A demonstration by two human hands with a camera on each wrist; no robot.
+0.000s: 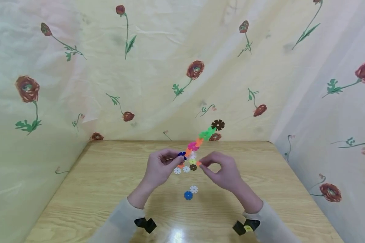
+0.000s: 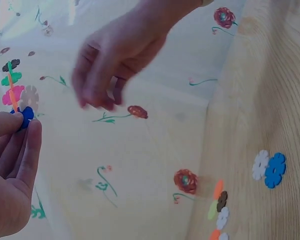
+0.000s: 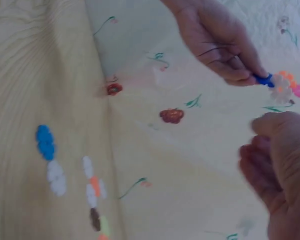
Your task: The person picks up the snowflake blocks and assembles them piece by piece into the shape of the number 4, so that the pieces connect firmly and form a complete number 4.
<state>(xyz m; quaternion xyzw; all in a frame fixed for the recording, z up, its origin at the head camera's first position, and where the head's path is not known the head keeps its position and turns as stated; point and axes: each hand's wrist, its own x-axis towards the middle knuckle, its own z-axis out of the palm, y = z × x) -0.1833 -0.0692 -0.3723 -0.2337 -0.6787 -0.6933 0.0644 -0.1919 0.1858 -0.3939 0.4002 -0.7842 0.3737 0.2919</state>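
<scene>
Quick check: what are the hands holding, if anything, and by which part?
The left hand pinches the chain of linked discs by the dark blue disc at its end. The right hand shows nothing held.

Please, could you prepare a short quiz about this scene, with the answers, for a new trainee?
1. True or false: the left hand pinches the chain of discs.
2. Which colour ends the chain, on the side away from that hand? A) pink B) brown C) green
3. Fill in: on the table, the blue disc lies beside a ___ disc.

Key:
1. True.
2. B, the brown disc.
3. White disc.
</scene>
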